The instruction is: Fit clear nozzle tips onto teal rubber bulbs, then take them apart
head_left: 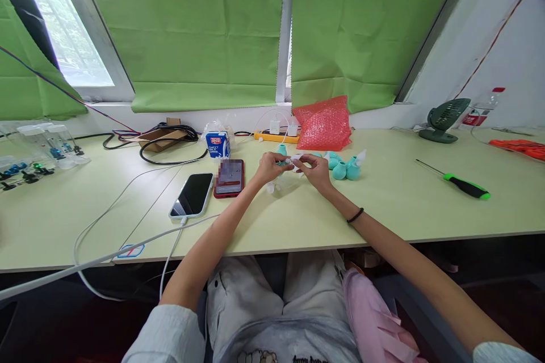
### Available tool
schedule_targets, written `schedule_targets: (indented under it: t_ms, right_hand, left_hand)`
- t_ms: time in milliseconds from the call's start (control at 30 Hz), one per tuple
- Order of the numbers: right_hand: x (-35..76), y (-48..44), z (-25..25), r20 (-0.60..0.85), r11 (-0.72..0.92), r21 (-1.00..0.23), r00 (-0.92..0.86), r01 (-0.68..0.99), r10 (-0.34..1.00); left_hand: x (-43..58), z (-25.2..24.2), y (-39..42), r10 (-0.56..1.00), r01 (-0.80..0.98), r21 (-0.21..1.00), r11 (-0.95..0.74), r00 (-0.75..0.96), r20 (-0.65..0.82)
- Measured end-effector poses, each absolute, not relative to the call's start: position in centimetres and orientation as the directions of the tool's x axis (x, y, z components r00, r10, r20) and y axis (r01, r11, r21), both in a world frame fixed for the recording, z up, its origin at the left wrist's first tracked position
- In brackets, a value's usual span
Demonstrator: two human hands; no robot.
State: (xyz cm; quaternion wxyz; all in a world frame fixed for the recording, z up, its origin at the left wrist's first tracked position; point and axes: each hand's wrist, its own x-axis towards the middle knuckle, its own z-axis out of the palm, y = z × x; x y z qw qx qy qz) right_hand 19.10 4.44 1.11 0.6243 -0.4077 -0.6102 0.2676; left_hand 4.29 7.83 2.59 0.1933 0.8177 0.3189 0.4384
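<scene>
My left hand [272, 167] and my right hand [313, 172] meet above the middle of the table. Both have their fingers pinched on a small white piece [296, 163], whose exact kind is too small to make out. Just behind my left hand stands a teal, bulb-shaped piece [281, 150], partly hidden by the fingers. Small clear or white bits [273, 187] lie under that hand. To the right of my right hand sit several teal round-bodied pieces [339, 170], one with a whitish tip.
Left of my hands lie a red-edged phone [229, 178] and a white-edged phone [191, 195] with a cable. Behind are a blue drink carton [218, 144], a yellow power strip [276, 137] and a red bubble-wrap bag [324, 123]. A screwdriver [453, 179] and a fan [446, 119] are at right.
</scene>
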Motion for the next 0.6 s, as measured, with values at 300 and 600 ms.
schedule_targets:
  t_ms: [300, 600]
  right_hand:
    - [18.1, 3.6, 0.8, 0.643, 0.578, -0.763, 0.257, 0.289, 0.721]
    - [17.8, 3.1, -0.3, 0.78, 0.694, -0.438, -0.143, 0.571, 0.61]
  left_hand:
    - [6.0, 3.2, 9.0, 0.741, 0.447, 0.634, -0.63, 0.104, 0.663]
    - [9.8, 4.6, 13.3, 0.834, 0.386, 0.758, -0.526, 0.056, 0.549]
